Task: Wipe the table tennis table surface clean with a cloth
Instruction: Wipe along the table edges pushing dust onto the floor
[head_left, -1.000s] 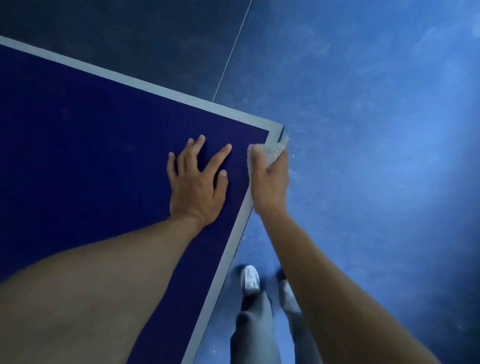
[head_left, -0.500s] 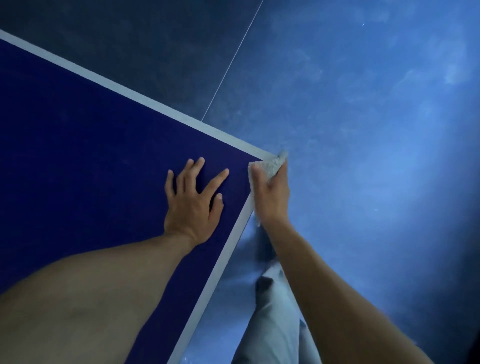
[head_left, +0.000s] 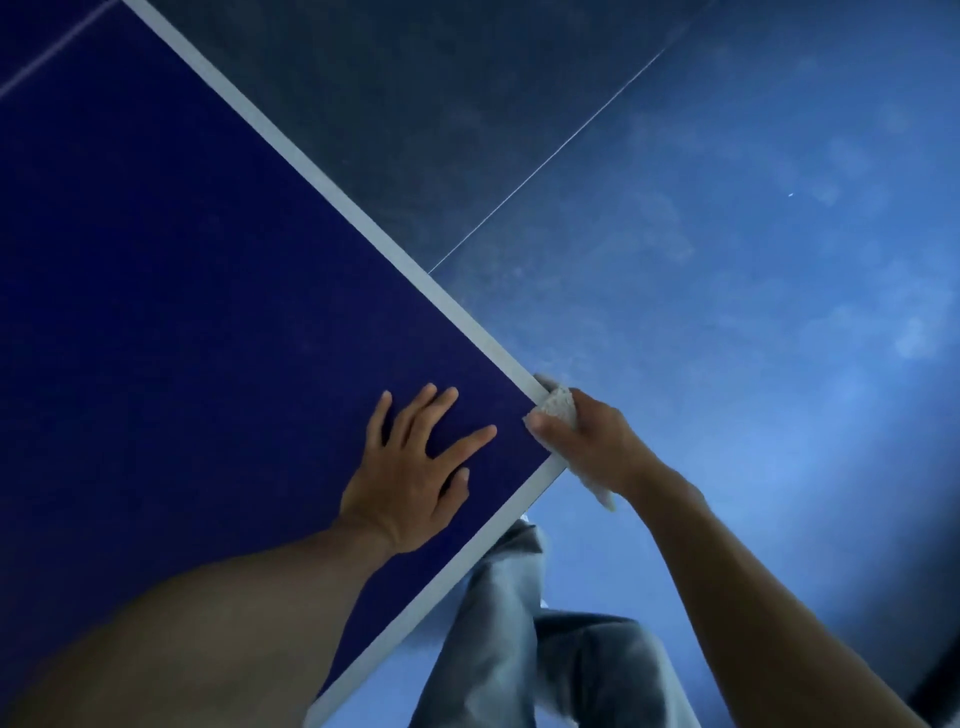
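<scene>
Both hands work the table (head_left: 156, 312) corner: left hand (head_left: 410, 467) splayed flat, probably for balance, right hand (head_left: 582, 441) clenching the cloth (head_left: 558, 402) over its edge.

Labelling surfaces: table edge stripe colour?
White border stripe on the dark blue table, head view.

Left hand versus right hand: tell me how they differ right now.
The left hand lies flat and open on the blue table top, fingers spread, empty; the right hand is curled at the table's corner edge, gripping a pale cloth. Both touch the table.
</scene>
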